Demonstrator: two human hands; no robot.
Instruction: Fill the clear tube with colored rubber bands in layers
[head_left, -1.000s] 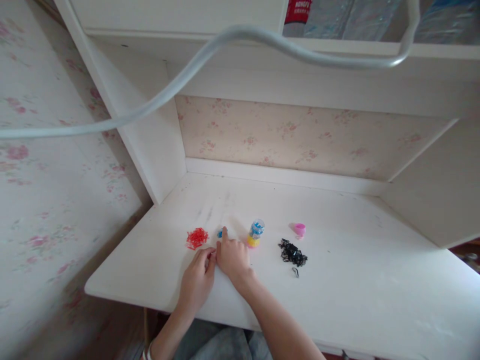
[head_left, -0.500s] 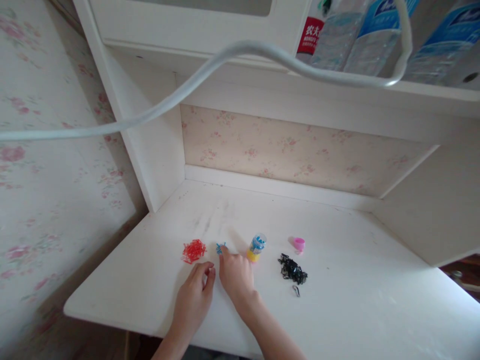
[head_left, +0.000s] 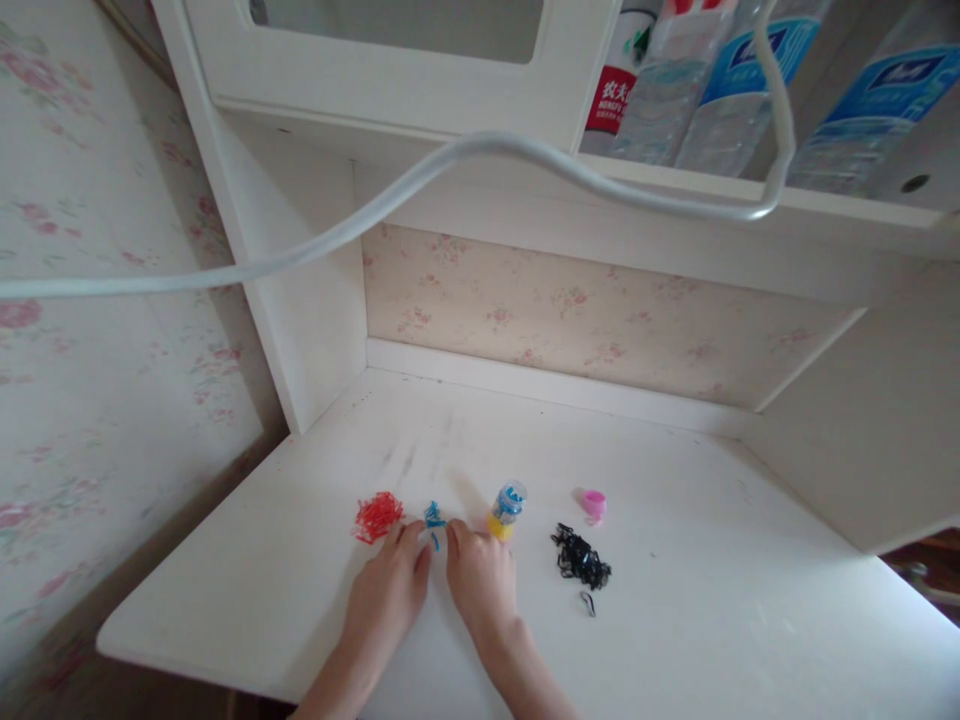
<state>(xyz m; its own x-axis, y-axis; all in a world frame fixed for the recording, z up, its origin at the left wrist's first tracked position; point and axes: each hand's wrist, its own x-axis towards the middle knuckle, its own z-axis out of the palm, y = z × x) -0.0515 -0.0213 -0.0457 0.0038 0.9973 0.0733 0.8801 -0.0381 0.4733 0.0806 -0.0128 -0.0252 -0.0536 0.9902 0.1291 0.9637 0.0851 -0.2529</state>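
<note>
A small pile of blue rubber bands [head_left: 433, 516] lies on the white desk between my hands, with one loose blue band just below it. My right hand [head_left: 484, 575] has its fingers curled together, the fingertips at the right edge of that pile. On the other side, my left hand [head_left: 391, 580] is closed too, thumb against fingers, near the blue bands and just below a heap of red rubber bands [head_left: 379, 516]. What either hand pinches is hidden. Beside my right hand stands a small clear bottle [head_left: 509, 506], open at the top, with blue bands inside and yellow near its base.
Right of the bottle lie a heap of black rubber bands [head_left: 580, 557], one loose black band [head_left: 589, 603] and a pink cap [head_left: 594, 503]. A white cable [head_left: 480, 145] crosses the upper view. Water bottles [head_left: 720, 80] stand on the shelf above the desk [head_left: 675, 640].
My right hand has drawn back from on top of the blue bands to their right side, uncovering them. My left hand has come up closer to the bands. The view has tilted slightly.
</note>
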